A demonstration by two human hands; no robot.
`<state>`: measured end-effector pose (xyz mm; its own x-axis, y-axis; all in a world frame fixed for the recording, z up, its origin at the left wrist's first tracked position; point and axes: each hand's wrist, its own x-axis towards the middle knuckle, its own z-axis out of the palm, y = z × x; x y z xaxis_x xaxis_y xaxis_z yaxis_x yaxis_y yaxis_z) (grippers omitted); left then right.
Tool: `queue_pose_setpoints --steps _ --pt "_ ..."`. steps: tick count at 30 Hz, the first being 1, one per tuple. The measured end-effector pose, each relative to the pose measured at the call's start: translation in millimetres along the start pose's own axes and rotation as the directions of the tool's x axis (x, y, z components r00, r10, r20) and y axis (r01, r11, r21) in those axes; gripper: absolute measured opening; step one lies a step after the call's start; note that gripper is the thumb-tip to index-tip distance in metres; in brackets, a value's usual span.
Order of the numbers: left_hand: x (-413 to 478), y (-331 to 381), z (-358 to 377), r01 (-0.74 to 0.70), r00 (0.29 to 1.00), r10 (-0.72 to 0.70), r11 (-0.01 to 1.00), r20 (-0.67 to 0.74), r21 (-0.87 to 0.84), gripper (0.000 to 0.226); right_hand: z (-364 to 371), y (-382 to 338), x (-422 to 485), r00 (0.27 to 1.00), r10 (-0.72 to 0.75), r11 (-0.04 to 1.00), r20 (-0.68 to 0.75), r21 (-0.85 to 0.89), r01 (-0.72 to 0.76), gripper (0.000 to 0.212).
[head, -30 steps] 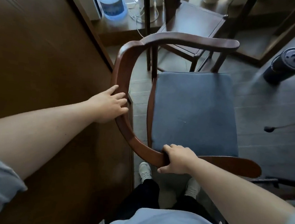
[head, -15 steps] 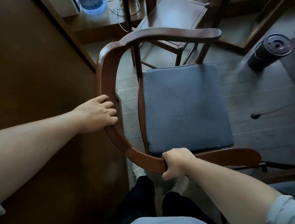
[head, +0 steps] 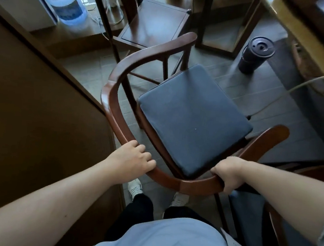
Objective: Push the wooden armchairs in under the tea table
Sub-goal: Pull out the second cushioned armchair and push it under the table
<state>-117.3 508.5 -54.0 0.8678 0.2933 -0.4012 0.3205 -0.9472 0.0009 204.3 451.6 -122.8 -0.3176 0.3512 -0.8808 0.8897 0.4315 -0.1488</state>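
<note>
A dark wooden armchair (head: 112, 107) with a curved back rail and a blue seat cushion (head: 192, 117) stands right in front of me, turned with its open front toward the upper right. My left hand (head: 133, 157) is closed over the back rail at its left bend. My right hand (head: 229, 172) grips the same rail on the right side. The light wooden tea table (head: 307, 37) runs along the upper right edge; the chair's armrest tips are short of it.
A brown wooden panel (head: 32, 112) fills the left. A second wooden chair (head: 155, 23) stands beyond, with a water dispenser bottle (head: 66, 2) at top left. A black cylindrical bin (head: 255, 54) and a pale cable (head: 287, 92) lie on the floor near the table. Another chair (head: 277, 219) sits at lower right.
The armchair has swung clockwise, so its front now points toward the table. My left hand slid along the rail from the side to the back. My right hand kept its grip.
</note>
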Motion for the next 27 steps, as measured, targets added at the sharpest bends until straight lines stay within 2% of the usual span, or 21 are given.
queue_pose_setpoints --steps 6,8,10,13,16,20,24,27 --pt "1.9 -19.4 -2.5 -0.022 1.000 0.022 0.999 0.005 -0.038 0.031 24.8 10.6 -6.5 0.990 0.030 0.999 -0.137 -0.014 -0.032 0.058" --pt "-5.0 -38.9 -2.0 -0.053 0.999 0.053 0.998 0.009 -0.022 0.037 24.8 -4.4 -11.8 0.981 0.042 0.997 -0.190 0.066 -0.030 0.064" --pt "-8.6 -60.8 -4.1 -0.099 0.995 0.098 0.995 0.032 0.017 0.041 21.7 -31.7 -17.7 0.961 0.038 0.977 -0.274 0.211 0.021 0.061" --pt "-5.2 -99.9 -11.2 -0.145 0.987 0.142 0.989 0.072 0.040 0.040 8.8 -77.5 -16.6 0.898 0.072 0.908 -0.434 0.401 0.121 0.058" --pt "-0.8 -131.5 -13.0 -0.217 0.966 0.218 0.976 0.138 -0.019 0.038 -11.3 -107.6 -1.1 0.900 0.141 0.843 -0.412 0.526 0.109 0.057" --pt "6.7 -153.7 -7.6 -0.336 0.922 0.334 0.942 0.194 -0.027 0.028 -19.4 -122.2 22.4 0.924 0.228 0.820 -0.307 0.572 -0.012 0.047" --pt "18.3 -160.8 -10.5 -0.463 0.871 0.438 0.884 0.225 0.072 0.019 -5.4 -129.5 33.2 0.861 0.339 0.839 -0.380 0.535 -0.094 0.049" --pt "21.3 -161.7 -12.2 -0.490 0.851 0.454 0.867 0.265 0.090 0.020 1.2 -137.7 35.4 0.803 0.406 0.825 -0.435 0.552 -0.118 0.041"
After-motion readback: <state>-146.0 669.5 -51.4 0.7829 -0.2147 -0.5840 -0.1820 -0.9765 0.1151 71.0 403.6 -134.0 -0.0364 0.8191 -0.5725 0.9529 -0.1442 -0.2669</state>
